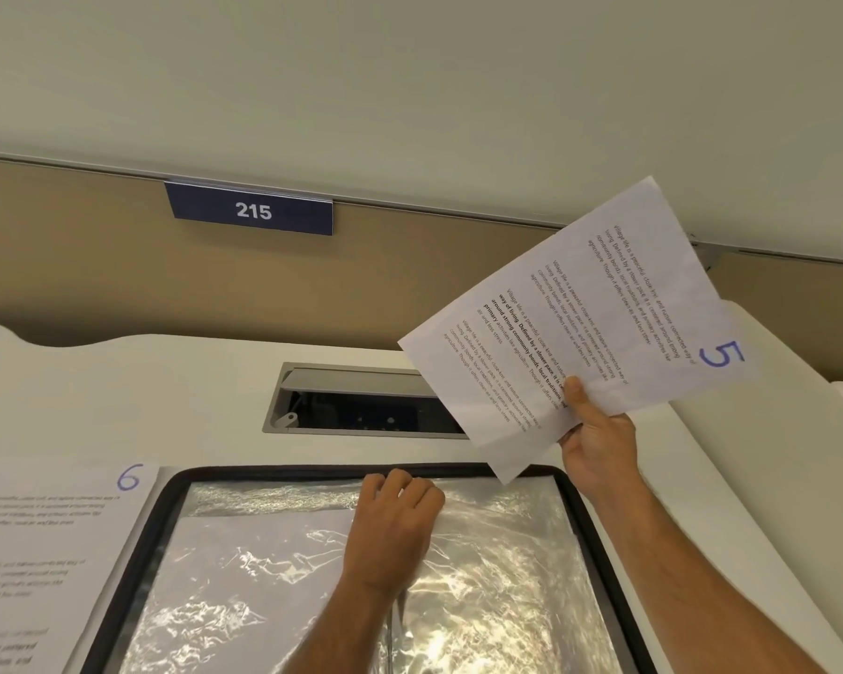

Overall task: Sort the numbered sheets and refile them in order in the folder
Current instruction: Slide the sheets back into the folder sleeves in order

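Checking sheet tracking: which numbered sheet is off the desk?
The sheet marked 5, pinched in the right hand above the folder. The sheet marked 6 lies flat on the desk, left.

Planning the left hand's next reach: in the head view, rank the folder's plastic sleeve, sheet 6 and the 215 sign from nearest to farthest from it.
From the left hand:
1. Plastic sleeve: directly under the hand, touching.
2. Sheet 6: flat on the desk, to the left of the folder.
3. 215 sign: up on the partition, beyond the desk.

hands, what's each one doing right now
Left hand: fingers curled at the top of the folder sleeve; grip cannot be told.
Right hand: holding sheet 5.
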`<action>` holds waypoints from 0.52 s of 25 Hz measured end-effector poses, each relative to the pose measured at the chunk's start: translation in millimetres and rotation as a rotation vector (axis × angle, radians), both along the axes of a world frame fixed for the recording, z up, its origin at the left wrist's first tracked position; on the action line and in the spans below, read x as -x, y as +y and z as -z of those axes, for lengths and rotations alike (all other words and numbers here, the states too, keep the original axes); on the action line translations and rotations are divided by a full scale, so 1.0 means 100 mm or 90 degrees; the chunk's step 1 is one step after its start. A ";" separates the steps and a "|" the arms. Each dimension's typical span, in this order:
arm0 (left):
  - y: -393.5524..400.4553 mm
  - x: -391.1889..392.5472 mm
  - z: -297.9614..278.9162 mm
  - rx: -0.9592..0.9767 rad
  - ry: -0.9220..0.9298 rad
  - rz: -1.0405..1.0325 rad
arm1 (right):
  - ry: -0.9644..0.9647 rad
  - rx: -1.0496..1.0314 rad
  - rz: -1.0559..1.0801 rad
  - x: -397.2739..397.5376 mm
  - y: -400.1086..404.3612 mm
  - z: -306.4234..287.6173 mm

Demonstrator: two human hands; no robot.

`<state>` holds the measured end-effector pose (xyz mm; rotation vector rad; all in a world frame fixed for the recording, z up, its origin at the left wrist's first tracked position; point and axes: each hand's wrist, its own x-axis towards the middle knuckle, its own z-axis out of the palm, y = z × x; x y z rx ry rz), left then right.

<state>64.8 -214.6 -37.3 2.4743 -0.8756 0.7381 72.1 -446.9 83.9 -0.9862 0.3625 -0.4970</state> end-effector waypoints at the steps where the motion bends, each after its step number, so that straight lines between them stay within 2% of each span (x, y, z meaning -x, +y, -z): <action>1: 0.00 0.00 0.01 0.003 -0.002 -0.002 | -0.002 -0.002 -0.004 0.00 0.01 0.00; 13: -0.01 0.01 0.00 -0.020 0.014 0.006 | 0.010 0.020 -0.015 0.02 -0.02 -0.04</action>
